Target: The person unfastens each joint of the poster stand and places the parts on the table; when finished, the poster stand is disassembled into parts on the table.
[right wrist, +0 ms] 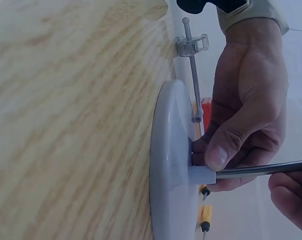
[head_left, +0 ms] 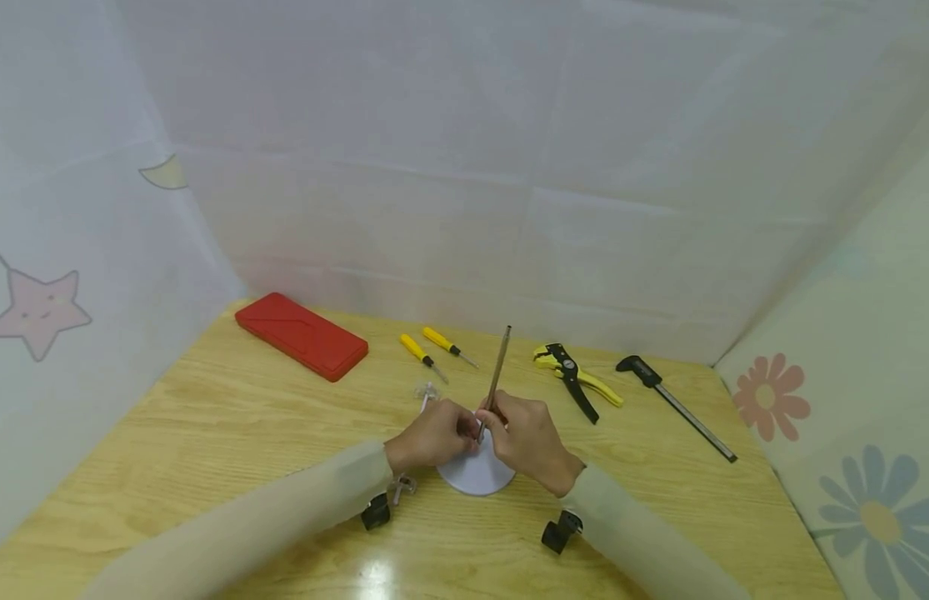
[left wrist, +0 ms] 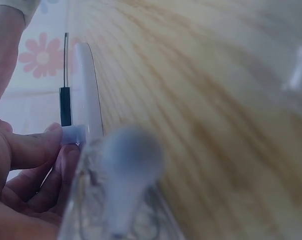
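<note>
Head cam, left to right: my left hand (head_left: 432, 435) pinches the little socket on the white round base (head_left: 475, 475) mid-table, while my right hand (head_left: 530, 440) has fingers curled round the metal rod (head_left: 497, 377) standing in it.

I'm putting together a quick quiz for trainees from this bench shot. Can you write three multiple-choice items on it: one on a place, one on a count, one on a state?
1. Where does the red case lie on the table?
A. far left
B. far right
C. near edge

2. How many yellow-handled screwdrivers lie there?
A. one
B. two
C. four

3. How does the metal rod stand?
A. flat on the table
B. nearly upright in the socket of the white round base
C. inside the case

Answers: 1 A, it sits at the back left corner. 2 B, a pair lies beside the case. 3 B, the right hand holds it there while the left hand pinches the socket.
</note>
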Demonstrator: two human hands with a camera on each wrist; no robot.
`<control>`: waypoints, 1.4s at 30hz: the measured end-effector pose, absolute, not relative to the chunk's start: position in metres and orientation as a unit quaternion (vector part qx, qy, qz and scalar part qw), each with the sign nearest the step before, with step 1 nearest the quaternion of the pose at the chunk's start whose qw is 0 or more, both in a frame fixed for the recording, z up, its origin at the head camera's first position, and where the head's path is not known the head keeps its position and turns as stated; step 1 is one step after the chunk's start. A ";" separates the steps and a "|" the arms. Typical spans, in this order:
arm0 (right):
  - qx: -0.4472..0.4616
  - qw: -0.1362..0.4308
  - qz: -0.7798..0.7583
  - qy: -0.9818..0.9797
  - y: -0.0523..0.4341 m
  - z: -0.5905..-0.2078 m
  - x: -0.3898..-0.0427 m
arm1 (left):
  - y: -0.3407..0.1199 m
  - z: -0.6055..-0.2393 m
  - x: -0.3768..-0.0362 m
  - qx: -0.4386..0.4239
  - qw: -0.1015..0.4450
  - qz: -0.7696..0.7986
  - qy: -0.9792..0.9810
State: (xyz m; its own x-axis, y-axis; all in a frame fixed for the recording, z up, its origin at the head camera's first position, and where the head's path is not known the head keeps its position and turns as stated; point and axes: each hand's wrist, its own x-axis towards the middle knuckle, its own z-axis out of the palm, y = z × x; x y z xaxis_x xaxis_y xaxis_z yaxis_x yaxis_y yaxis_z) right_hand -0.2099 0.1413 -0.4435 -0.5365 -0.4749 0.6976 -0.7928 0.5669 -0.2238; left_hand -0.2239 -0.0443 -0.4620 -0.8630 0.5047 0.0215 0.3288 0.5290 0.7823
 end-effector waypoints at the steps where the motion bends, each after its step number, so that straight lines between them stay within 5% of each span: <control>1: 0.378 0.295 0.269 -0.835 0.141 -0.444 -0.210 | -0.044 -0.462 -0.224 0.240 0.106 0.422 0.868; 42: 0.368 0.307 0.282 -0.831 0.140 -0.439 -0.208 | -0.042 -0.456 -0.219 0.243 0.082 0.406 0.877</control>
